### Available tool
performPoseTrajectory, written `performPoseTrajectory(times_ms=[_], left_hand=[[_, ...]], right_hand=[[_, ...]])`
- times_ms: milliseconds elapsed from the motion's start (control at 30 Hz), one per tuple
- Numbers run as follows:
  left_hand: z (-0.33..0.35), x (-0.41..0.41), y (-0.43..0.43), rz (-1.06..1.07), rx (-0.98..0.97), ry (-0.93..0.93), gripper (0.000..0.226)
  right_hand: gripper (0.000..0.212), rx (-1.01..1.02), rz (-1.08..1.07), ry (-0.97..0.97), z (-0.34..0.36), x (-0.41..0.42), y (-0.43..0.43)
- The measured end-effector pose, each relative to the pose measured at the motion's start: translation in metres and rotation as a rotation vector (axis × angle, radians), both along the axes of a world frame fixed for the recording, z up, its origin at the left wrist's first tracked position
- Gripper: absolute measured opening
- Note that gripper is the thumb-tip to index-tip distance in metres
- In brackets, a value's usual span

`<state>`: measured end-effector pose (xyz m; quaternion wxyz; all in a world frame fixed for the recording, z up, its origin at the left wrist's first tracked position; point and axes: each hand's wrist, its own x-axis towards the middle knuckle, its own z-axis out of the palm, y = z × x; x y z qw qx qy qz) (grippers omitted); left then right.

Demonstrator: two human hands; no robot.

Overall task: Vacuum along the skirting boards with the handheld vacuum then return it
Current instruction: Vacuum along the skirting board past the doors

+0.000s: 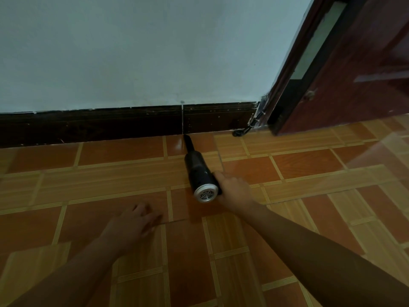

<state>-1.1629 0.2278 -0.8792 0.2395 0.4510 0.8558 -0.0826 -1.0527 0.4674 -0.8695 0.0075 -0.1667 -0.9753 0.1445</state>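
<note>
One handheld vacuum, clasped by our right hand, left hand slack-fingered: we keep the nozzle ahead hugging the skirting board.

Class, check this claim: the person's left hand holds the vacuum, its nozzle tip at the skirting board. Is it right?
Wrong hand. In the head view the right hand holds the vacuum; the left hand is open over the floor, holding nothing. The nozzle tip is at the skirting board, as stated.
</note>
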Motion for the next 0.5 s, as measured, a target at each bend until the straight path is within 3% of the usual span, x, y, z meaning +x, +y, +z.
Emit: performPoseTrajectory(times_ms=[500], left_hand=[[0.005, -0.001, 0.001, 0.005, -0.038, -0.020, 0.046]], right_hand=[[0.043, 0.014, 0.031, 0.005, -0.004, -0.006, 0.002]])
